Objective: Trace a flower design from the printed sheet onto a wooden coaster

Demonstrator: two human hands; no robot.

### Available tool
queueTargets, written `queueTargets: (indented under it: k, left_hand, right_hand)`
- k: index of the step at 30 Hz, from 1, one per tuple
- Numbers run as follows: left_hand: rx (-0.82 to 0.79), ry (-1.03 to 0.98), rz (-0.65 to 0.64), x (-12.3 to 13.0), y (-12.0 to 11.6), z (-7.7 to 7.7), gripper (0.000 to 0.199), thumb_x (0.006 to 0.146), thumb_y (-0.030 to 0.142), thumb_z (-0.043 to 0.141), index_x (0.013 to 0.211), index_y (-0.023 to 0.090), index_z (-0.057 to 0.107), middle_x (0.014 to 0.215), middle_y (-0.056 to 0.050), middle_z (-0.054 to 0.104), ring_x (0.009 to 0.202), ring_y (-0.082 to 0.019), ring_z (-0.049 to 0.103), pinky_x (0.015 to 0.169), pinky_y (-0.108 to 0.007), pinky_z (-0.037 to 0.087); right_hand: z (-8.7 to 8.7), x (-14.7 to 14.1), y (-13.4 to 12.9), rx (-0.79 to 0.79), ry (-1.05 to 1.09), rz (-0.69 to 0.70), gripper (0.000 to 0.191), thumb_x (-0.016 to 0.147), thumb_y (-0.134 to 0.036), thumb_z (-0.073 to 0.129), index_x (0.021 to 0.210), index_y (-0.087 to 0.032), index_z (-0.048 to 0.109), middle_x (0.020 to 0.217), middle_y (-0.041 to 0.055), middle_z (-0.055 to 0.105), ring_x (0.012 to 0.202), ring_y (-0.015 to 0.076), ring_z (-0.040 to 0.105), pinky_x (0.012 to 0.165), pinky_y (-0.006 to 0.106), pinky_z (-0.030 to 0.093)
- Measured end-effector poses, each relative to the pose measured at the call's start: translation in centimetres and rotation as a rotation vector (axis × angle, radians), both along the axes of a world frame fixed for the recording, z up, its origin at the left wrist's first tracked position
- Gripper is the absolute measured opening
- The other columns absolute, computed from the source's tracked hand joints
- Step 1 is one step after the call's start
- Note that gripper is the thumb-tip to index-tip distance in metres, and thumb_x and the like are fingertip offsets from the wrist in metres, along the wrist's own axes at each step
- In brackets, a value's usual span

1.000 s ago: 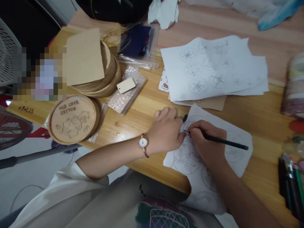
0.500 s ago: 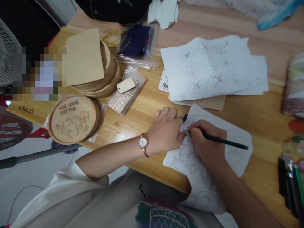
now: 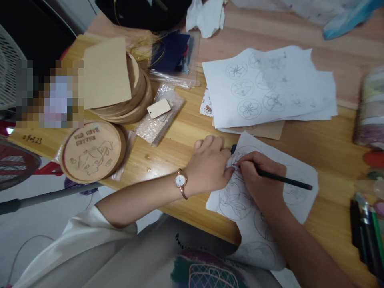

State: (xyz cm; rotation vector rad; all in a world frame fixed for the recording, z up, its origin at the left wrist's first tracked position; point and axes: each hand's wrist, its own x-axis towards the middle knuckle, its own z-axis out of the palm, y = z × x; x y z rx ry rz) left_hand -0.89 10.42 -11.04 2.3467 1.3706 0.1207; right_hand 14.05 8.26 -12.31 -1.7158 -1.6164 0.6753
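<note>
My right hand (image 3: pixel 262 182) grips a dark pencil (image 3: pixel 285 179), its tip against a sheet of paper (image 3: pixel 304 176) with circular line drawings of flowers and leaves. My left hand (image 3: pixel 208 166) rests palm down at the sheet's left edge, its thumb on the paper and its loosely bent fingers on the wooden table. A small dark object (image 3: pixel 233 149), partly hidden, lies just beyond my left fingers. The sheet's lower end hangs over the table edge towards my lap.
Farther back lie more drawn sheets (image 3: pixel 250 86). Stacked round wooden pieces (image 3: pixel 141 102), an engraved wooden disc (image 3: pixel 93 152) and a bubble-wrap packet (image 3: pixel 150 129) are on the left. Several pens (image 3: pixel 370 236) and a wrapped roll (image 3: pixel 370 108) stand or lie at the right edge.
</note>
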Motion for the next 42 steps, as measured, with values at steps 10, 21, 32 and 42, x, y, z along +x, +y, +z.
queueTargets:
  k: [10,21,32,42]
  left_hand:
    - [0.001,-0.002,0.001,-0.02,-0.03,0.03,0.025,0.082,0.040,0.052,0.087,0.017,0.060,0.098,-0.010,0.051,0.098,-0.027,0.041,0.077,-0.041,0.033]
    - [0.002,-0.008,-0.003,-0.05,0.03,-0.02,0.026,0.082,0.041,0.052,0.087,0.017,0.060,0.098,-0.010,0.050,0.099,-0.028,0.041,0.079,-0.042,0.034]
    - [-0.007,-0.007,-0.006,-0.07,0.09,0.10,0.025,0.083,0.041,0.052,0.086,0.018,0.060,0.099,-0.010,0.051,0.098,-0.027,0.041,0.078,-0.041,0.033]
    - [-0.005,-0.007,-0.001,-0.07,0.04,0.00,0.025,0.082,0.041,0.052,0.087,0.017,0.061,0.099,-0.010,0.051,0.098,-0.027,0.042,0.078,-0.041,0.033]
  right_hand:
    - [0.08,0.03,0.03,0.005,0.000,0.023,0.019,0.069,-0.014,0.048,0.059,-0.022,0.061,0.054,-0.0041,0.058,0.050,0.0129,0.052,0.048,0.025,0.038]
    - [-0.03,0.06,0.01,0.043,0.069,-0.026,0.017,0.068,-0.015,0.048,0.058,-0.021,0.061,0.052,-0.0041,0.058,0.049,0.0113,0.052,0.048,0.023,0.039]
    - [0.01,0.16,0.13,0.024,0.036,0.013,0.017,0.068,-0.015,0.049,0.059,-0.021,0.062,0.053,-0.0039,0.058,0.050,0.0118,0.052,0.049,0.024,0.039]
    - [0.06,0.10,0.17,0.024,0.021,0.008,0.018,0.068,-0.013,0.048,0.058,-0.021,0.062,0.052,-0.0045,0.057,0.048,0.0108,0.050,0.048,0.023,0.038]
